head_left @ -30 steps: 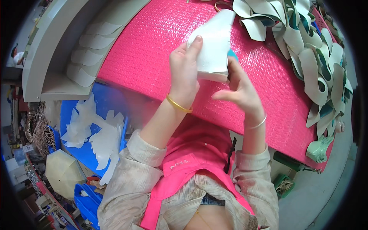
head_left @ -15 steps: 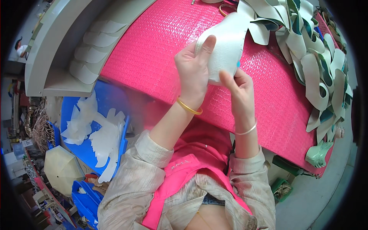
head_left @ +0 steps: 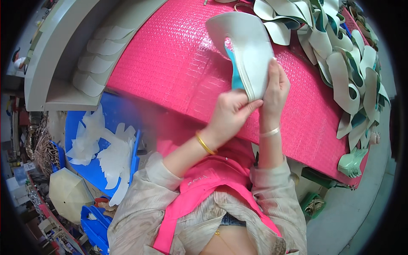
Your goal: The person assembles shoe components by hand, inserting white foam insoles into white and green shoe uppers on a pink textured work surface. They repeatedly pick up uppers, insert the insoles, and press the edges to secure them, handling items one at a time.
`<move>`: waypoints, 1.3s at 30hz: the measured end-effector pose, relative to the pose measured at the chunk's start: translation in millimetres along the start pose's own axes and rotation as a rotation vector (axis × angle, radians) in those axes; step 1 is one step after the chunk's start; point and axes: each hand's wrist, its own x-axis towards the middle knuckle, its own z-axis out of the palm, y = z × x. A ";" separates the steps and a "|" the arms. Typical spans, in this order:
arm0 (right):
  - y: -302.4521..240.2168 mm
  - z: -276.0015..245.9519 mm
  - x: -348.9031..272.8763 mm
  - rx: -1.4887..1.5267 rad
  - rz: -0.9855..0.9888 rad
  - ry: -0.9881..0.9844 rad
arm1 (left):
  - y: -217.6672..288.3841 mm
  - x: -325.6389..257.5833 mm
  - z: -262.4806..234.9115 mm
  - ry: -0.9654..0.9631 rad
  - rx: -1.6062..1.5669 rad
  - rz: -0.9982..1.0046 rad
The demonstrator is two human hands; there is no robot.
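Note:
Both hands hold a white shoe upper (head_left: 255,51) with a turquoise lining, raised over the pink table covering (head_left: 170,63). My left hand (head_left: 233,112) pinches its lower edge between thumb and fingers. My right hand (head_left: 275,89) grips its right side, with fingers curled over the edge. A gap between the upper's curved parts shows pink behind it. Away to the right lies a pile of similar white uppers (head_left: 325,44) with green lining, touching neither hand.
White curved pieces (head_left: 95,64) lie in a row on a pale shelf (head_left: 68,95) at the left. Below it, a blue bin (head_left: 76,127) holds white scraps (head_left: 117,157). Pale green curved parts (head_left: 352,162) sit at the table's right corner. A folded cream umbrella-like canopy (head_left: 70,191) stands lower left.
The upper has been turned, so its turquoise lining and seam now show. My left hand has moved down to its lower edge; my right hand has shifted slightly right along its side.

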 end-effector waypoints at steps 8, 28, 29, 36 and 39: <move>13.7 -10.8 11.2 0.696 0.479 -0.030 | 7.4 2.4 -5.8 0.019 -0.027 0.055; 37.7 61.6 -11.6 -0.691 -0.417 -0.503 | -47.5 47.0 -60.4 0.313 0.334 -0.135; 41.8 59.1 -13.9 -0.682 -0.430 -0.511 | -47.6 59.7 -64.2 0.343 0.230 -0.164; 26.6 8.4 30.2 -0.882 -0.672 0.125 | -22.4 87.1 -68.5 0.390 0.566 -0.022; 9.4 -9.9 45.0 -0.830 -0.840 0.391 | -20.4 89.7 -72.2 0.480 0.584 0.087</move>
